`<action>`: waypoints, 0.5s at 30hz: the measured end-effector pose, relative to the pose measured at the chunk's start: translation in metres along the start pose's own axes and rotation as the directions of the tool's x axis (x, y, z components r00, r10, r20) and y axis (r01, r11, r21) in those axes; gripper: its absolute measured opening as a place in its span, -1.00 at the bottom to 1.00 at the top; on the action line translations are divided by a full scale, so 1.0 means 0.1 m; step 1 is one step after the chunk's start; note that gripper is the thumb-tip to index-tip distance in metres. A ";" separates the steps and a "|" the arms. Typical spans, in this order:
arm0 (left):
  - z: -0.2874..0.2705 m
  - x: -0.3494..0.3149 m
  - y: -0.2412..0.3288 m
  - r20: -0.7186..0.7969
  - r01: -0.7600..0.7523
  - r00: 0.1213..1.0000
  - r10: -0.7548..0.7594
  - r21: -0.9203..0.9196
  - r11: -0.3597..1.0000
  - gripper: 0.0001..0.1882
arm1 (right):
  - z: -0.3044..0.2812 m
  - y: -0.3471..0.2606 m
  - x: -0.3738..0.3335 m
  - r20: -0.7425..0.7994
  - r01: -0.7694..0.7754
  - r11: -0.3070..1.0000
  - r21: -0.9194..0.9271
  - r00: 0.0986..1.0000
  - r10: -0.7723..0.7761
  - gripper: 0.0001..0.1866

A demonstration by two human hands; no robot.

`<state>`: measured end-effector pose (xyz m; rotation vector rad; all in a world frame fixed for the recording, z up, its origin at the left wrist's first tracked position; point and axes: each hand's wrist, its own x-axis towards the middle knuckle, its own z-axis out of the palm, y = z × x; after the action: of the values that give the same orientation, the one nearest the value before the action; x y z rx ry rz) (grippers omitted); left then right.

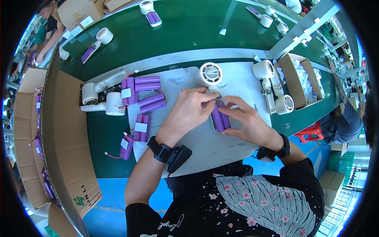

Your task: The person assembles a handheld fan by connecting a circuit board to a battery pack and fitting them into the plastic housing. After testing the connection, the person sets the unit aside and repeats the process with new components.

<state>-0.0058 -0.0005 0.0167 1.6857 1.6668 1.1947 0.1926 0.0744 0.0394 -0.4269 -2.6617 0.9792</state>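
Gripping the purple battery pack (219,119) with your right hand (250,121), you're seemingly seating it in the white fan (209,74) on the mat (213,152); what your left hand (188,106) holds is hidden. Next, press evenly.

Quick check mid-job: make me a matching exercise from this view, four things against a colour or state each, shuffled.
Things:
1. Right hand
2. Stool
3. Tabletop
4. Floor

Colours or states:
A. Blue
B. Touching purple batteries
C. Green
D. Red

Pairs: 1-B, 2-D, 3-C, 4-A
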 end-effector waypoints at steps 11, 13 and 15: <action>0.02 -0.04 -0.05 -0.015 -0.002 1.000 0.000 -0.103 0.995 -0.69 | 0.06 0.03 -0.02 -0.036 0.113 0.979 -0.171 0.992 -0.121 -0.52; -0.02 -0.03 -0.02 0.041 0.063 0.998 -0.057 -0.138 0.988 -0.66 | 0.05 0.06 0.01 -0.033 0.116 0.978 -0.175 0.992 -0.123 -0.53; -0.05 -0.02 -0.01 0.074 0.100 0.993 -0.089 -0.157 0.982 -0.63 | 0.03 0.07 0.05 0.005 -0.014 0.997 -0.072 1.000 0.015 -0.46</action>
<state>-0.0103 -0.0030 0.0176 1.5147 1.5486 1.1807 0.1885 0.0790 0.0335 -0.4602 -2.7088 0.8919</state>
